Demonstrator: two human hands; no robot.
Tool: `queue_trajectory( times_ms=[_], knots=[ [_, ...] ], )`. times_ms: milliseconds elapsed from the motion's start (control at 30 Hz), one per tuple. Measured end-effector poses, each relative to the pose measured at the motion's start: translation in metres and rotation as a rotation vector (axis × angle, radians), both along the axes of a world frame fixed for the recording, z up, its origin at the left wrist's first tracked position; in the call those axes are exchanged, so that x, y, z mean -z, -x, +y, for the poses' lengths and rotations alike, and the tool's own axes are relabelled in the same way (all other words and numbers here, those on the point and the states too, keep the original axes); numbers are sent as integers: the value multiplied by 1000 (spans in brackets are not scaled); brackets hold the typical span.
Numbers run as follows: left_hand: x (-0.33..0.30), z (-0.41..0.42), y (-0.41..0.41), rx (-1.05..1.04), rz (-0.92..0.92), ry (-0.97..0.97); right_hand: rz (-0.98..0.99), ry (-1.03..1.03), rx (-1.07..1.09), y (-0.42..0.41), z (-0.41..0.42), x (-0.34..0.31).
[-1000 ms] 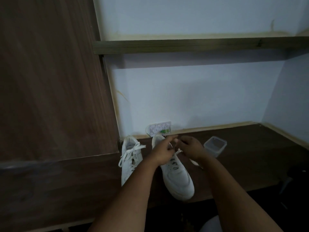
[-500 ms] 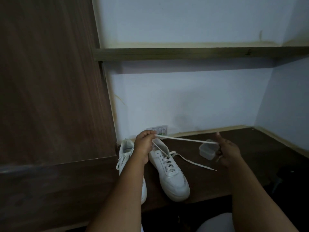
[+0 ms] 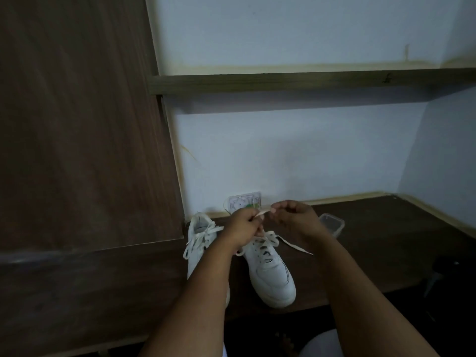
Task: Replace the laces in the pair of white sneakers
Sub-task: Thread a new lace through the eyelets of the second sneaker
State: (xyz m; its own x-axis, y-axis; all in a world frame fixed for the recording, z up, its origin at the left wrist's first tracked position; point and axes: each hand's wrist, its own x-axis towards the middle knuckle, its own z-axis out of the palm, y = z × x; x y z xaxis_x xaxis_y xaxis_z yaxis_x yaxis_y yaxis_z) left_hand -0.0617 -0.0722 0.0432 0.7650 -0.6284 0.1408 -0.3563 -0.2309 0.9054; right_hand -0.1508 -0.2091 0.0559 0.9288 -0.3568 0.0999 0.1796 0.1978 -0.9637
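Both my hands on one lace.
My left hand (image 3: 243, 228) and right hand (image 3: 293, 217) pinch the lace (image 3: 262, 213) above the right sneaker (image 3: 270, 274) (left sneaker (image 3: 199, 235) beside it).

A pale blue-white wall (image 3: 296, 155) closes the back of a dim alcove, meeting a second pale wall (image 3: 448, 155) at the right corner. A wooden shelf (image 3: 283, 82) runs across the wall above a dark wood desk surface (image 3: 386, 240) edged with light trim. A tall dark brown wood panel (image 3: 77, 119) fills the left side.
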Motion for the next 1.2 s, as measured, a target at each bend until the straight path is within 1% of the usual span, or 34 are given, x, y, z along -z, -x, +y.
queue_trajectory(
  times_ms=[67,133,200,267,300,333,367,400,467,500,533,600,633,667,700,733,767,800,867,900,967,1000,1033,1067,1133,1200],
  knots=[
    [-5,1,4,49,124,80,-91,-171,3,7,-6,-10],
    [-12,-2,14,138,193,103,-165,-284,33,11,-9,-21],
    [-15,-6,21,180,181,52,-230,-411,93,14,-11,-34],
    [-10,-8,18,148,18,-114,-301,-606,143,20,-22,-46],
    [-4,-7,13,106,-124,-242,-348,-697,157,27,-29,-53],
    [3,-5,7,54,-267,-367,-396,-753,171,34,-38,-58],
    [7,-2,1,-12,-351,-448,-449,-793,171,42,-45,-62],
    [11,2,-5,-90,-353,-494,-496,-839,171,50,-51,-63],
    [13,8,-13,-239,-248,-554,-570,-975,170,65,-57,-64],
    [13,10,-18,-267,-179,-589,-589,-1024,190,69,-58,-64],
    [11,12,-22,-238,-167,-681,-581,-1029,227,71,-57,-66],
    [8,15,-19,-139,-87,-823,-533,-935,307,66,-53,-71],
    [11,17,-18,-114,34,-817,-493,-847,351,60,-51,-72],
    [13,18,-14,-86,188,-753,-436,-709,399,53,-46,-73],
    [16,17,-10,-40,339,-678,-367,-522,444,45,-38,-72],
    [16,17,-4,12,436,-608,-294,-311,482,38,-30,-69],
    [16,14,-1,64,471,-539,-223,-99,505,32,-21,-64],
    [14,10,1,100,463,-450,-166,81,499,25,-14,-57],
    [8,1,6,134,410,-252,-69,299,434,12,0,-41],
    [3,-2,7,111,387,-146,-10,394,417,5,3,-30],
    [4,-1,-3,-45,370,3,100,635,387,-9,9,-6],
    [7,1,-11,-165,330,14,128,753,344,-16,11,7],
    [13,4,-22,-283,278,-15,147,848,300,-23,13,20],
    [20,9,-32,-372,229,-92,163,916,271,-29,13,32],
    [36,13,-45,-435,205,-255,198,996,277,-39,12,48],
    [46,12,-45,-420,266,-266,258,1088,278,-46,12,51]
  ],
)
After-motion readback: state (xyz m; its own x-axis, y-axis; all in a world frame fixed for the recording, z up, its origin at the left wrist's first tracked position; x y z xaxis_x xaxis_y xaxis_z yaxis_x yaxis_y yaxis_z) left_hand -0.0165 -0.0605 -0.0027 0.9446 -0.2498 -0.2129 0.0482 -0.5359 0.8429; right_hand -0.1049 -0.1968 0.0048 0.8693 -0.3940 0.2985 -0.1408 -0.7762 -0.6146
